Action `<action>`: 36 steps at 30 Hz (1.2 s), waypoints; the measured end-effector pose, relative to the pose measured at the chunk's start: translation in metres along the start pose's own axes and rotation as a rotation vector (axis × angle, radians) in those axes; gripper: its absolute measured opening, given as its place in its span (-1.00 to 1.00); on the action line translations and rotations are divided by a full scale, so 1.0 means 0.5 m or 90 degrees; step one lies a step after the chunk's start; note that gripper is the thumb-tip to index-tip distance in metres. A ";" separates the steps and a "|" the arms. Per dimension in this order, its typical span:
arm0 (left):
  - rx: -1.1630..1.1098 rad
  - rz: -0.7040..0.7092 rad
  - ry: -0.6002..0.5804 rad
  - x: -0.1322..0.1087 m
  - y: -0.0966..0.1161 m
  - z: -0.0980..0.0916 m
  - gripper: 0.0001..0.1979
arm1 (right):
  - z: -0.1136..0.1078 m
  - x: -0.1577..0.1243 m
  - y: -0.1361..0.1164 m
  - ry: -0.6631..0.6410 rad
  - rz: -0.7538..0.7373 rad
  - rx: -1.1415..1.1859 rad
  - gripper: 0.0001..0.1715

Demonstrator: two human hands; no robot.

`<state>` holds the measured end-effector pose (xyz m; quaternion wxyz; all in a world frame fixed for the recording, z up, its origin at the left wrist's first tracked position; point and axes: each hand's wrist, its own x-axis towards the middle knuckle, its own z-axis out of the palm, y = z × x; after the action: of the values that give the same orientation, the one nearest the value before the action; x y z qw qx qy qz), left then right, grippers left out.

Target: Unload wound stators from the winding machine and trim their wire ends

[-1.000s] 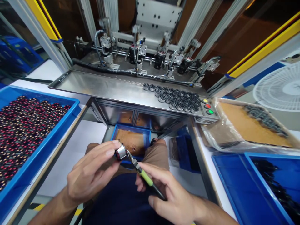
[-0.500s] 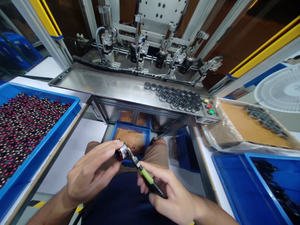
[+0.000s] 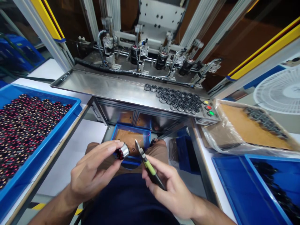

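Left hand (image 3: 92,170) pinches the metal ring (image 3: 125,151) between its fingers above the lap (image 3: 158,153), apparently leaving its side exposed, while right hand's (image 3: 170,189) fingers wrap green-handled pliers (image 3: 150,168), tips just clear.

The left hand (image 3: 92,170) pinches a silvery round part (image 3: 125,151); the right hand (image 3: 174,192) grips green-and-black pliers (image 3: 150,167), their tip near but apart from it. Dark-topped rings (image 3: 178,97) crowd the steel ledge (image 3: 103,87) towards its right edge, next to yellow, red and green buttons (image 3: 208,107).
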<state>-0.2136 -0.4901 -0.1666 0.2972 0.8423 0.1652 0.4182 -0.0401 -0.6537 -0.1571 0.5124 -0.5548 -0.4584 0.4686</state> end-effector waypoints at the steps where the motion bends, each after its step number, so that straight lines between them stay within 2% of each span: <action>1: -0.048 -0.038 0.023 -0.003 -0.005 0.002 -0.44 | -0.001 -0.002 0.004 0.006 -0.007 0.022 -0.17; 3: -0.217 -0.138 0.073 -0.007 -0.017 0.006 -0.41 | -0.004 -0.005 0.012 0.004 -0.015 0.058 -0.13; 5: -0.460 -0.254 0.089 -0.008 -0.029 0.008 -0.38 | -0.007 -0.008 0.020 0.001 0.002 0.085 -0.14; 8: -0.768 -0.401 0.046 -0.008 -0.044 0.009 -0.38 | -0.012 -0.008 0.028 0.011 0.051 0.114 -0.21; 10: -0.879 -0.438 0.040 -0.010 -0.053 0.010 -0.39 | -0.015 -0.007 0.031 0.013 0.074 0.125 -0.25; 14: -0.970 -0.442 0.043 -0.021 -0.065 0.011 -0.41 | -0.015 -0.001 0.030 0.019 0.087 0.146 -0.28; 19: -0.995 -0.449 0.054 -0.029 -0.070 0.007 -0.43 | -0.007 0.011 0.028 0.021 0.097 0.142 -0.32; 23: -0.999 -0.468 0.066 -0.033 -0.073 0.001 -0.45 | -0.002 0.019 0.029 0.010 0.106 0.097 -0.31; 26: -0.994 -0.490 0.080 -0.032 -0.080 -0.002 -0.43 | -0.004 0.049 0.010 -0.021 0.092 0.026 -0.30; 28: -0.964 -0.497 0.099 -0.031 -0.084 -0.003 -0.41 | -0.015 0.098 -0.019 -0.034 0.022 -0.073 -0.30; 30: -0.906 -0.481 0.124 -0.036 -0.083 -0.008 -0.37 | -0.039 0.177 -0.054 -0.006 -0.111 -0.234 -0.29; 33: -0.792 -0.432 0.158 -0.063 -0.073 -0.035 -0.27 | -0.083 0.339 -0.096 0.118 -0.320 -0.529 -0.26; 36: -0.619 -0.427 0.195 -0.117 -0.061 -0.102 -0.27 | -0.105 0.518 -0.092 0.147 -0.356 -0.705 -0.27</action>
<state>-0.2903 -0.4789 -0.1974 0.7360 0.4424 0.2529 0.4457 0.0472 -0.4026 -0.1223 0.2986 -0.6437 -0.7026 -0.0525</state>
